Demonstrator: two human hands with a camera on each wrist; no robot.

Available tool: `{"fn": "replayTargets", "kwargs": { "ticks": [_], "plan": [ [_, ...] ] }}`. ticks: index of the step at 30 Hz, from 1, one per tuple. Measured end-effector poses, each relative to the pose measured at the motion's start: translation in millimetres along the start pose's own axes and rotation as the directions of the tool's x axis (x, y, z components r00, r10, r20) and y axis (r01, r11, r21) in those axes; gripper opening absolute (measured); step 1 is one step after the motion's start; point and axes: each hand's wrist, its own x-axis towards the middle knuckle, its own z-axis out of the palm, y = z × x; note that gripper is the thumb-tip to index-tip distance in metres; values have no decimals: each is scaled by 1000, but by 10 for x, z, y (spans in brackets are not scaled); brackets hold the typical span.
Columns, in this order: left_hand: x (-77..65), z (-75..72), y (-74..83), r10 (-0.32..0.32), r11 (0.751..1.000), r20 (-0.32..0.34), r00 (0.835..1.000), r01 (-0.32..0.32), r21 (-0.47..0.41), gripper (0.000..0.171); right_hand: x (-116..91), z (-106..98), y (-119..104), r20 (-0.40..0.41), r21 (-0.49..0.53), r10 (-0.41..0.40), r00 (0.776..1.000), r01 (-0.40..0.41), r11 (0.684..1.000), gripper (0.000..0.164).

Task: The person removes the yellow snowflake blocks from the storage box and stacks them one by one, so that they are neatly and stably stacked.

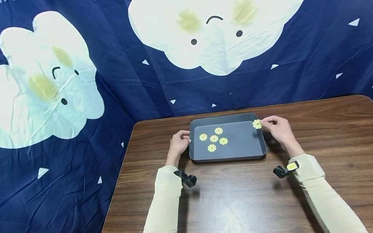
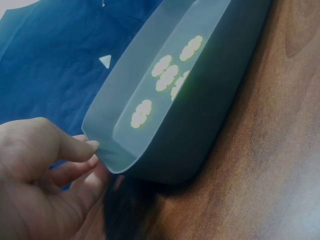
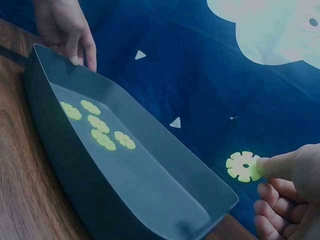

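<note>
A yellow disc [image 3: 244, 173], notched around its edge and pierced in the middle, sits at the fingertips of the right hand [image 1: 279, 129], whose grip is clamped on it: the thumb and forefinger pinch one side of the rim, and most of the face juts out toward the tray [image 1: 243, 140]. The other fingers of that hand curl in below. In the head view the disc overlaps the tray's far right corner; the right wrist view shows a gap between the two, so it is held up, near the tray's right end. The left hand [image 1: 178, 143] has its grip closed on the opposite end, thumb at the lip and fingers along the outside of the wall. Flat on the tray floor, in the left half, lie five similar discs [image 1: 212, 139], four set around a middle one. The tray stands on a brown desk [image 1: 233, 193], near its far edge. Cream sleeves [image 1: 164, 203] cover both forearms, and beyond the desk hangs blue cloth [image 1: 119, 42] printed with white clouds [image 1: 220, 0].
</note>
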Motion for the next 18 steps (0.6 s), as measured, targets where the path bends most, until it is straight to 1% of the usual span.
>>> {"fn": "replayTargets", "kwargs": {
  "ticks": [7,13,18],
  "plan": [
    [3,-7,7,2,1000,0,1000,-2,23,37,-24,-102,88,-13,-16,35,999,-35,999,35],
    [6,-5,11,10,1000,-4,1000,-10,19,37,-45,-177,174,-27,-39,43,999,-44,998,38],
    [-1,-7,14,2,1000,-2,1000,-2,9,37,-67,-234,222,-53,-54,39,998,-42,998,40]
  ]
}}
